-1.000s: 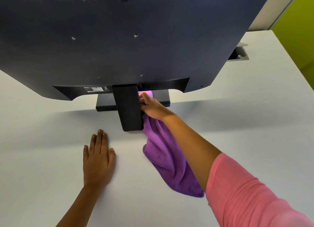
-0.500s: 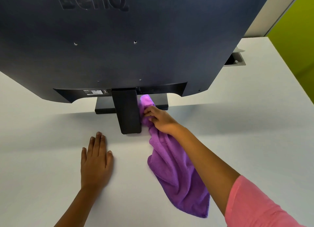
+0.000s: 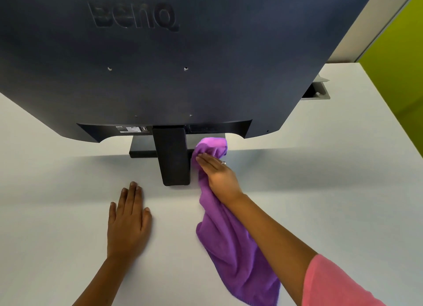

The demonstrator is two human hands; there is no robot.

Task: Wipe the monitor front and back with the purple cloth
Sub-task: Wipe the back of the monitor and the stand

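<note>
The dark monitor (image 3: 183, 65) fills the top of the head view with its back toward me. Its black stand neck (image 3: 172, 157) slopes down to the white table (image 3: 320, 168), and the flat base (image 3: 142, 149) shows behind it. My right hand (image 3: 217, 175) lies with straight fingers on the purple cloth (image 3: 231, 248), pressing it against the right side of the stand neck. The cloth bunches above my fingertips and trails down over the table under my forearm. My left hand (image 3: 128, 223) rests flat on the table, left of the stand.
A grey cable port (image 3: 317, 91) is set into the table behind the monitor's right edge. A green wall (image 3: 398, 54) borders the table at the far right. The monitor's lower edge overhangs the stand area.
My right hand slid down the stand's right side from under the monitor's lower edge, and its fingers straightened over the cloth. My left hand stayed flat on the table.
</note>
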